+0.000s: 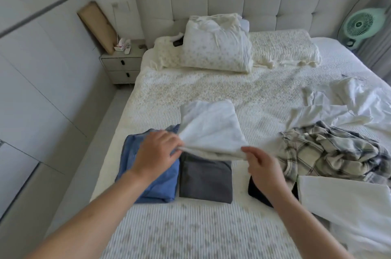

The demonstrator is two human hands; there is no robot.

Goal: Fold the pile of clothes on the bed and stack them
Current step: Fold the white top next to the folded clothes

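Both grips, left hand (157, 150) and right hand (262, 165), pinching folded white garment (211, 129) above grey garment (205, 180).

White folded garment (211, 129) | blue folded garment (148, 176) | dark grey folded garment (205, 180) | cream-and-dark plaid shirt (330, 153) | white ribbed bedspread (190, 233) | floral-print cream pillow (215, 51) | mint-green fan (359, 25)
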